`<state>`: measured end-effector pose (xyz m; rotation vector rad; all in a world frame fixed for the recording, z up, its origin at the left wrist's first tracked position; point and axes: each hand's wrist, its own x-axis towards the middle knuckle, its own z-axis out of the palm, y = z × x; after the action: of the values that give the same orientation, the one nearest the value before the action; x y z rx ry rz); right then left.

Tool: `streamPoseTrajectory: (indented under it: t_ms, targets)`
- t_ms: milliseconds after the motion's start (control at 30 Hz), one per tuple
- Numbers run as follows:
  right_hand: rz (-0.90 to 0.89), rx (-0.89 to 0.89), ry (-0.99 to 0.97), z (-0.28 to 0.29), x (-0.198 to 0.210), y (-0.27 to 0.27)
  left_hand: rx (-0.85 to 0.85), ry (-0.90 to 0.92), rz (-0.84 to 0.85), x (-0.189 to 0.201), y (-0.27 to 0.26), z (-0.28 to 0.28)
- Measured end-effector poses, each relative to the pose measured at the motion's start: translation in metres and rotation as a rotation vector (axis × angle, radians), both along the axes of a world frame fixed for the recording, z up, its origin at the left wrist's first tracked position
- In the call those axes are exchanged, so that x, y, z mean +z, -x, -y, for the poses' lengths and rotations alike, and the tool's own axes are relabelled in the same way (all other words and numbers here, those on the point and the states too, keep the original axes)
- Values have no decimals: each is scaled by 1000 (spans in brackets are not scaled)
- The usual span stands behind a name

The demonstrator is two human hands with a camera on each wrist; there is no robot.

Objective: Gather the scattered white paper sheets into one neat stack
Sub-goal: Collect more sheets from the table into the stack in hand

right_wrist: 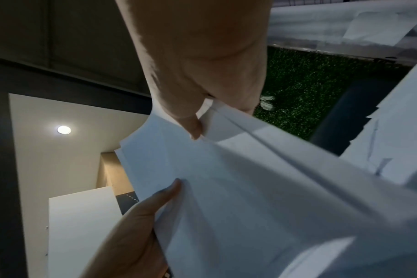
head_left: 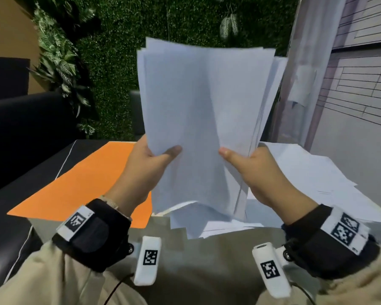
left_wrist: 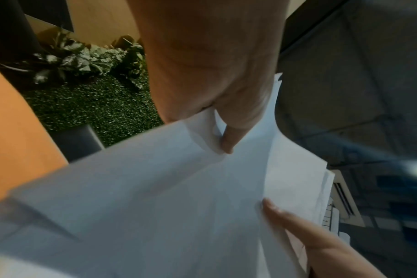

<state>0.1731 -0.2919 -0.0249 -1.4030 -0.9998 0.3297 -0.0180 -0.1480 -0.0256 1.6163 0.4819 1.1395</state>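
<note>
A wall of green artificial foliage fills the background, far beyond the fingers. Below the hands lies a dark tabletop carrying an orange sheet under and to the left of the left hand. Loose white sheets lie spread on the surface below and to the right of the right hand, some overlapping at angles.

A bundle of white paper sheets stands upright in the air between both hands, raised above the tabletop. Its top edges are uneven, with several sheets fanning out at the upper left and right corners.

The left hand grips the bundle's lower left edge: the thumb presses across the front, and the fingers curl behind the paper, hidden in the head view. The right hand grips the lower right edge the same way, its thumb lying on the front face. In the wrist views each thumb pinches the paper's edge against that hand.

Both wrists wear dark bands with black-and-white square markers.
</note>
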Motion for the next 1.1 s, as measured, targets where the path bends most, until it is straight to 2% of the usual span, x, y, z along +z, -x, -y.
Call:
streamPoseTrajectory:
  t_ms: [100, 167, 300, 367, 467, 567, 767, 867, 1000, 1100]
  targets:
    - [-2, -79, -134, 4, 13, 3, -32, -13, 144, 11, -6, 5]
    - [14, -85, -181, 4, 7, 5, -77, 28, 186, 6, -10, 8]
    - [-16, -44, 40, -5, -39, 4, -165, 165, 62, -38, -19, 17]
    - [-22, -19, 83, -6, -49, 0, -162, 182, 56, -47, -21, 21]
    - [-24, 3, -61, -1, -37, -1, -106, 146, 124, -35, -24, 19]
    - [-43, -52, -157, -4, -35, -1, -57, 157, 158, -27, -28, 20]
    - [-67, -22, 84, -8, -63, 3, -55, 255, 54, -52, -30, 23]
    - [-71, -1, 77, 0, -53, -3, -68, 193, 40, -43, -23, 20]
    - [-133, 62, 83, 12, -39, -6, -168, 186, 1, -28, -16, 21]
    - [-164, 112, 120, 21, -41, -10, -112, 136, -114, -32, -8, 15]
